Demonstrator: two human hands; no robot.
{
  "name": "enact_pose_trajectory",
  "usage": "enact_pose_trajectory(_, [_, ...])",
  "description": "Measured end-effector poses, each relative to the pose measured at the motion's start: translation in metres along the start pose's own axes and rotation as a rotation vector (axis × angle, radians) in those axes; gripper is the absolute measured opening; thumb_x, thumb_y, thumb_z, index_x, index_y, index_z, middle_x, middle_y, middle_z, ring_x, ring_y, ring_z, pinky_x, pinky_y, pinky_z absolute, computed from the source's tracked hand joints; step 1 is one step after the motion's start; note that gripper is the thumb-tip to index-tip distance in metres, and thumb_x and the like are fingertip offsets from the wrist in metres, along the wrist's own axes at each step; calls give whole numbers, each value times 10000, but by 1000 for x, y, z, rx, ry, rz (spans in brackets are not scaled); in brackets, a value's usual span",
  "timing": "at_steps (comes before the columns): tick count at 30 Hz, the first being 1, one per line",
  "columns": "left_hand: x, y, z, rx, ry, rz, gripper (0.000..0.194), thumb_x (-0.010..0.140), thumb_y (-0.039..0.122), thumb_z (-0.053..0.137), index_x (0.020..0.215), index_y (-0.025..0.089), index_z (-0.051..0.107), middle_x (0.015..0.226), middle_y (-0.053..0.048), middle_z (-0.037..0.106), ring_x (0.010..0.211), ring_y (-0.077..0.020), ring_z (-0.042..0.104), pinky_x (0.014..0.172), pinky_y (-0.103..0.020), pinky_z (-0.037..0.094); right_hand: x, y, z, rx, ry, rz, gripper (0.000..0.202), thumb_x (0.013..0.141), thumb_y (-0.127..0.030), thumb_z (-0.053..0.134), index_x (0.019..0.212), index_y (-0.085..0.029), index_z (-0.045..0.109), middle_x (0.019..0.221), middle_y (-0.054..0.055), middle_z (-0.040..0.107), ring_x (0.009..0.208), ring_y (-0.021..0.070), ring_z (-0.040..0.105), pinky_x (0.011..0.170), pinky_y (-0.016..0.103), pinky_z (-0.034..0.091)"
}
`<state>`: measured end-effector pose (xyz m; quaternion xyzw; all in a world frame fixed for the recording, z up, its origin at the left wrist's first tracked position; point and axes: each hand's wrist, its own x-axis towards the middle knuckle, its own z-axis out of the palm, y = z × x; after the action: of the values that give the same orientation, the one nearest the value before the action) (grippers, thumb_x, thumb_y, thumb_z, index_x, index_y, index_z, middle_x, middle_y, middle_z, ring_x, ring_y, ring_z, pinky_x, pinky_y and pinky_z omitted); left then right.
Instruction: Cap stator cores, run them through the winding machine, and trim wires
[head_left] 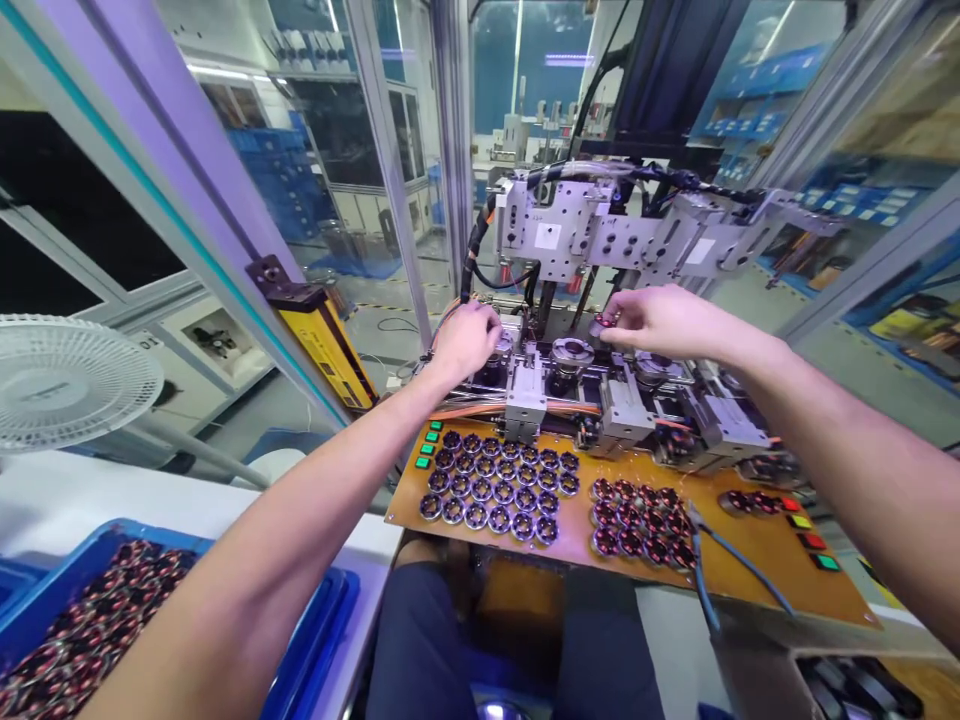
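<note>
My right hand (651, 322) pinches a small round part with red coil windings (604, 322) above the machine, between two round fixtures. One round metal fixture (572, 352) stands between my hands; another (658, 367) lies just below my right hand. My left hand (471, 338) is at the leftmost fixture (504, 345), its fingers curled and partly hidden, so what they hold cannot be made out. Below the fixtures, an orange-brown board (574, 500) carries rows of dark ring parts (503, 494) on the left and red-wound ring parts (630, 541) at centre right.
Blue-handled pliers (742, 560) lie on the board's right side, near coloured buttons (812, 541). A blue bin (124, 530) of wound parts and a white fan (71, 383) are at left. The machine's metal head (551, 235) hangs beyond my hands; frame posts (450, 130) stand around.
</note>
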<state>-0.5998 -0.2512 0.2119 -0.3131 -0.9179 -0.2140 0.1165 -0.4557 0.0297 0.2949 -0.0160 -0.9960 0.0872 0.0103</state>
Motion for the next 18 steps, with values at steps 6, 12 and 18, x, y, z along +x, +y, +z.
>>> enact_pose_trajectory(6, [-12, 65, -23, -273, 229, 129, 199, 1076, 303, 661, 1089, 181, 817, 1154, -81, 782, 1005, -225, 730, 1088, -416, 589, -206, 50, 36, 175, 253, 53, 306, 1019, -652, 703, 1009, -361, 798, 1149, 134, 809, 909, 351, 784, 829, 554, 651])
enact_pose_trajectory(12, [-103, 224, 63, -464, -274, 447, 200, 1117, 328, 653, 1063, 219, 811, 1186, -74, 771, 1019, -231, 751, 1003, -410, 627, -308, 111, 142, 210, 194, 423, 159, 996, -403, 667, 871, -306, 661, 938, 87, 782, 764, 290, 783, 721, 444, 636])
enact_pose_trajectory(18, [-150, 316, 166, -273, -571, 398, 182, 1125, 251, 616, 1133, 201, 791, 1286, -149, 763, 1057, -304, 808, 975, -458, 672, -293, 153, 180, 210, 170, 521, 219, 971, -227, 735, 1184, -240, 687, 846, 8, 771, 725, 229, 754, 712, 334, 550])
